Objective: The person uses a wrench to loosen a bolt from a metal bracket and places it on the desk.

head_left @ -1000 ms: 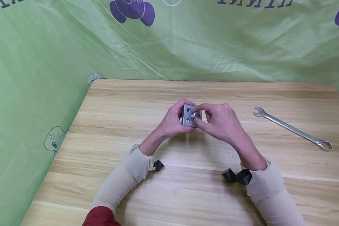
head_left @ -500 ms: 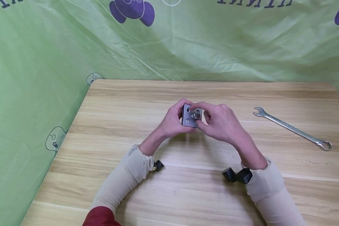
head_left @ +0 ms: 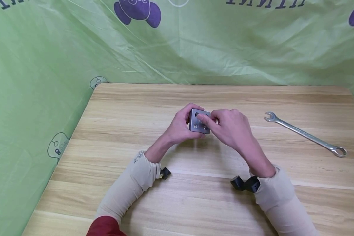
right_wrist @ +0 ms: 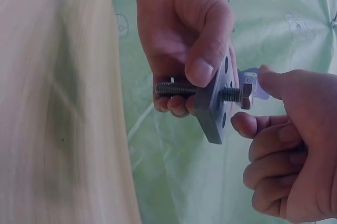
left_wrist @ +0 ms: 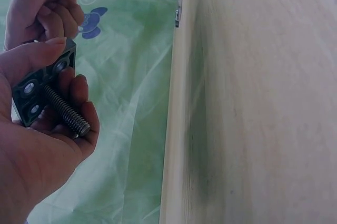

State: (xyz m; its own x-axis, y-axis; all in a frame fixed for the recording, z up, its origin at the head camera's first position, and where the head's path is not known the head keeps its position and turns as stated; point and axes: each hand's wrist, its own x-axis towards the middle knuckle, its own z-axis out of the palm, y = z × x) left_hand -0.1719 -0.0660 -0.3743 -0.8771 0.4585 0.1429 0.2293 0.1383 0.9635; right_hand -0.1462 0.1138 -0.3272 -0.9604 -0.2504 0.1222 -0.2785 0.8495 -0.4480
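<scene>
In the head view my left hand [head_left: 177, 129] grips a dark grey square metal plate [head_left: 199, 128] with several holes, held up above the table. A hex-head bolt [right_wrist: 246, 96] passes through the plate's middle, its head standing off the face. The long threaded shank [left_wrist: 67, 110] comes out the back between the left fingers. At the bolt head is my right hand [head_left: 233, 129], its thumb laid across the bolt and the other fingers curled. In the right wrist view the thumb and index fingertips are right at the bolt head.
A combination wrench [head_left: 306, 133] lies at an angle on the right of the wooden table [head_left: 135, 105]. Green printed cloth [head_left: 194, 52] hangs behind the table and along its left side. Black wrist cameras [head_left: 244, 184] sit on both sleeves.
My right thumb has swept up and left over the bolt head, covering it in the head view, while the index finger has drawn back. My left hand and the plate have stayed put.
</scene>
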